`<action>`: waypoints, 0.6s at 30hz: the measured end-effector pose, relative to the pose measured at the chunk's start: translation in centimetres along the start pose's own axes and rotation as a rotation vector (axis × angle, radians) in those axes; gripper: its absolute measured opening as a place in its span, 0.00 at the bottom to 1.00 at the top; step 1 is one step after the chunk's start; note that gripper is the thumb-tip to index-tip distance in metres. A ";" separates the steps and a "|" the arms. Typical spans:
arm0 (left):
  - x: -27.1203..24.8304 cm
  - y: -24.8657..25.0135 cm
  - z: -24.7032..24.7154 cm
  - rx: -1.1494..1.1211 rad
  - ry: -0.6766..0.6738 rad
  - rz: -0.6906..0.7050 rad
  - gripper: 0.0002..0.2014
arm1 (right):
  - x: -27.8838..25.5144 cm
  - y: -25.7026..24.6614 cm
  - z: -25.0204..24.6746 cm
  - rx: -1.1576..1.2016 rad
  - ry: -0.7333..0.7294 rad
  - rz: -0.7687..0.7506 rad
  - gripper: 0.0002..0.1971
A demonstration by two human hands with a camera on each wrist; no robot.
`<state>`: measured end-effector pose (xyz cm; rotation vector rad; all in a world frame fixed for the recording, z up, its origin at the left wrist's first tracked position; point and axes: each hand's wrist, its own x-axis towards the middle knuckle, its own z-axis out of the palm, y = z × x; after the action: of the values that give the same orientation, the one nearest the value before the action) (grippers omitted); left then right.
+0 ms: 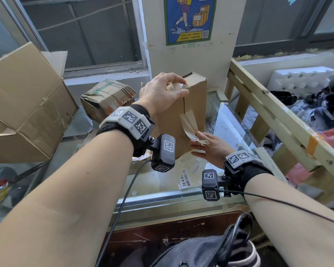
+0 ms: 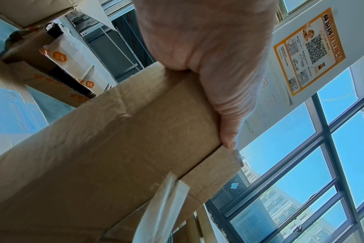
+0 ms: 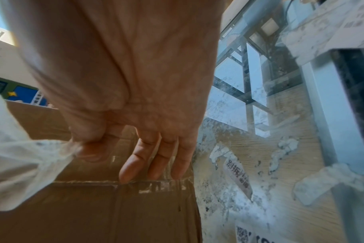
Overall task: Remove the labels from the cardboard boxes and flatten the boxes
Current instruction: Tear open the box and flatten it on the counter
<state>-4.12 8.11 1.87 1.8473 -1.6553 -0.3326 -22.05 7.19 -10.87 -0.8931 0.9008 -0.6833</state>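
A tall brown cardboard box [image 1: 195, 105] stands on end on the glass counter [image 1: 231, 124]. My left hand [image 1: 182, 86] grips its top edge, with a crumpled wad of clear tape [image 1: 178, 86] under the fingers. In the left wrist view the thumb [image 2: 224, 115] clamps the box [image 2: 94, 148] at its seam. A beige tape strip [image 1: 188, 122] hangs half peeled from the seam. My right hand [image 1: 200, 138] pinches its loose end between thumb and forefinger. In the right wrist view the other fingers [image 3: 135, 164] lie straight against the box [image 3: 94, 213], beside the tape [image 3: 21, 156].
A large open cardboard box [image 1: 27, 105] lies at the left, with a crushed box [image 1: 106, 99] behind my left wrist. A white label [image 1: 185, 181] is stuck on the glass near the front edge. A wooden rail [image 1: 274, 116] borders the right side, with white foam [image 1: 301, 78] beyond.
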 end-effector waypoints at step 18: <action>0.0 -0.1 0.1 0.049 0.023 -0.010 0.12 | -0.6 -4.4 2.8 0.143 -0.011 -0.250 0.13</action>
<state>-4.10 8.09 1.80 1.8884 -1.6529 -0.2766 -20.45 6.66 -5.88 -0.8878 0.7267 -0.9449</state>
